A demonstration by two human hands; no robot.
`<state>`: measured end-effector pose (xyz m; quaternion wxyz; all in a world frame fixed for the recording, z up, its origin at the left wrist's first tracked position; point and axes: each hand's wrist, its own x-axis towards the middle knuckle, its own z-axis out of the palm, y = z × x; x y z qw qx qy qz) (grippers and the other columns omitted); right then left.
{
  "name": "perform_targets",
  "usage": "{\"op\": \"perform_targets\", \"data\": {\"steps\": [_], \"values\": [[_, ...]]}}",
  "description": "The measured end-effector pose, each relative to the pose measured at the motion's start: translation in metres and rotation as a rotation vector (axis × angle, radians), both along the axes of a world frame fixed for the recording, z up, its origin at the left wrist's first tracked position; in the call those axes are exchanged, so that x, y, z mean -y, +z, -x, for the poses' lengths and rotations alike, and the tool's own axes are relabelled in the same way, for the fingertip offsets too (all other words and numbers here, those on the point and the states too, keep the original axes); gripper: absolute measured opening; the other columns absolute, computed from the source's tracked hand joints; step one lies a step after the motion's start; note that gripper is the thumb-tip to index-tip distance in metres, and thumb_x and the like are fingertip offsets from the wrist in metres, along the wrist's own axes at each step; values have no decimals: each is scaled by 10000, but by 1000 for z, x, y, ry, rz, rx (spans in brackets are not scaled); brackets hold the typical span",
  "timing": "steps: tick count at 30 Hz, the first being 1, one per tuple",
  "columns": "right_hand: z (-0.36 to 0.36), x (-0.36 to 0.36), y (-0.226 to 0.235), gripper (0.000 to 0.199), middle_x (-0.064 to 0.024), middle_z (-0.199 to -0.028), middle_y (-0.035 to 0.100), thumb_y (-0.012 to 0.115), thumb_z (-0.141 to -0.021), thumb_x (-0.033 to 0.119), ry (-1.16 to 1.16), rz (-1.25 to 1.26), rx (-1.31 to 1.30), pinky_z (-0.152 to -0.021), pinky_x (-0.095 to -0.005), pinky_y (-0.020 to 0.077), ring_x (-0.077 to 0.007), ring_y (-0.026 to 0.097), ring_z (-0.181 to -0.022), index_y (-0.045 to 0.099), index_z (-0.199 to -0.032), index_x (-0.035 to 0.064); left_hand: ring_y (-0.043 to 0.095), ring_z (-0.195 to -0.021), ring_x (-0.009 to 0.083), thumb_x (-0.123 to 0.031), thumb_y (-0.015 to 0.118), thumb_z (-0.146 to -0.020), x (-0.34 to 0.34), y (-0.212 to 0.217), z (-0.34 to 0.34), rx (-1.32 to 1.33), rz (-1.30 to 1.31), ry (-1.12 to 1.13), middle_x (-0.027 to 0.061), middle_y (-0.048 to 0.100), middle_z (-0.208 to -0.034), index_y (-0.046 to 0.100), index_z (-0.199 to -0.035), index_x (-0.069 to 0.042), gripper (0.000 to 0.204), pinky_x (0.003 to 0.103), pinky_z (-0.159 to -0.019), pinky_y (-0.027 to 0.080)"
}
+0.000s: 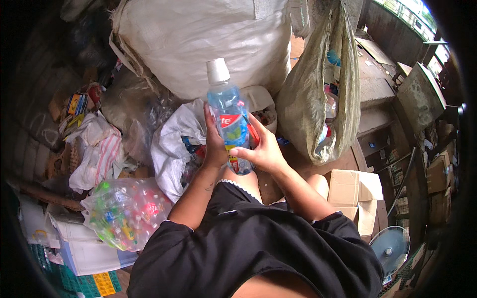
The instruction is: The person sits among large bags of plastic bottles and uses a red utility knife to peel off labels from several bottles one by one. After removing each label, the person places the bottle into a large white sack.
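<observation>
A clear bluish plastic bottle (227,99) with a tall white cap (217,71) and a red and yellow label stands nearly upright in front of me, above my lap. My left hand (215,144) presses along its left side, fingers pointing up. My right hand (266,149) grips the other side, its thumb across the lower front. A red bit (254,133) shows by my right fingers; I cannot make out whether it belongs to the bottle. Just left of my left wrist, an open white sack (171,144) holds mixed wrappers and plastic.
A huge white bulk bag (203,42) fills the far side. On the right hangs a greenish woven sack (308,104) with plastic inside, with a cardboard box (344,187) nearer me. At left lies a clear bag of bottles (126,211). A fan (391,248) stands at lower right.
</observation>
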<state>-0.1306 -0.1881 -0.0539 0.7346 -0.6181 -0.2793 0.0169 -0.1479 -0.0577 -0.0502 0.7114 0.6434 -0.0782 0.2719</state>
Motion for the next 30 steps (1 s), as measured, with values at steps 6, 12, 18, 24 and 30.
{"op": "perform_targets", "data": {"steps": [6, 12, 18, 24, 30], "values": [[-7, 13, 7, 134, -123, -658, 589, 645, -802, 100, -353, 199, 34, -542, -280, 426, -121, 510, -563, 571, -805, -13, 447, -1168, 187, -140, 765, -619, -9, -10, -4, 2, -54, -201, 115, 424, -1271, 125, -1413, -53, 1024, 348, -951, 405], [-69, 36, -37, 144, 51, -657, 486, 545, -899, 83, -251, -376, -370, -545, -226, 358, -52, 397, -591, 549, -760, 46, 369, -1246, 331, -388, 722, -499, -18, -11, 19, -162, 589, -729, 178, 319, -1387, 178, -1402, -9, 1120, 436, -1046, 294], [-26, 18, -3, 154, 11, -844, 619, 621, -870, 152, -100, -457, -275, -681, -226, 447, -60, 536, -733, 591, -949, 24, 488, -1138, 304, -402, 725, -680, -6, -17, 8, -320, 601, -647, 191, 395, -1327, 144, -1439, -135, 992, 435, -943, 418], [-43, 46, -1, 80, 40, -743, 610, 635, -854, 100, -234, -264, -115, -595, -219, 420, -35, 507, -657, 639, -877, 24, 571, -1014, 241, -198, 705, -765, -13, -29, 9, -388, 504, -568, 157, 548, -1149, 272, -1361, -126, 740, 374, -854, 482], [-54, 53, -3, 108, 46, -719, 577, 588, -883, 115, -247, -338, -211, -577, -223, 391, -45, 486, -624, 638, -830, 36, 568, -1032, 236, -202, 715, -753, -12, -31, 11, -254, 508, -585, 175, 513, -1212, 265, -1382, -122, 778, 380, -850, 496]]}}
